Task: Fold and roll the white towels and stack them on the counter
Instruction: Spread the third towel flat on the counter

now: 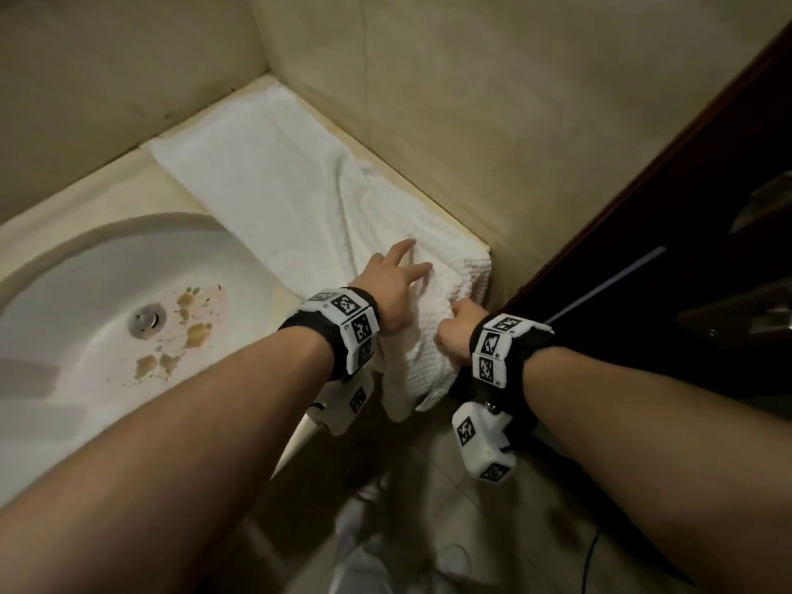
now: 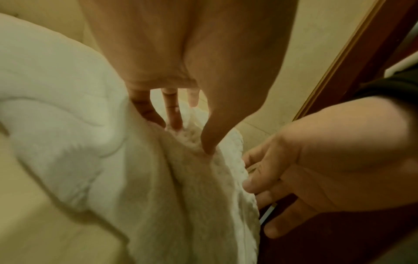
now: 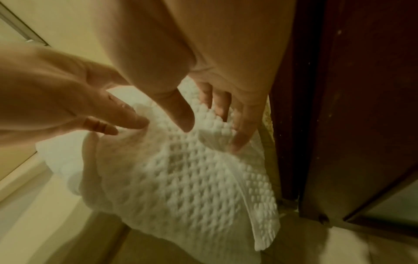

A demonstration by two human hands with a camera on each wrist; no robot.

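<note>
A white towel (image 1: 274,177) lies lengthwise on the beige counter (image 1: 107,186), from the back wall to the front edge. Its near end is a bunched, waffle-textured layer (image 3: 192,178) that hangs over the counter's front. My left hand (image 1: 394,272) rests on this bunched part with fingers spread, and its fingertips (image 2: 156,119) and thumb dig into the cloth (image 2: 135,178). My right hand (image 1: 458,332) is at the towel's right edge by the counter corner. Its fingers (image 3: 237,141) lie nearly straight on a raised fold, with the thumb apart and nothing pinched.
A white sink basin (image 1: 85,293) with brown stains and a metal drain lies left of the towel. Beige walls close the back and right of the counter. A dark wooden door frame (image 1: 643,207) stands just right of my right hand. The floor shows below.
</note>
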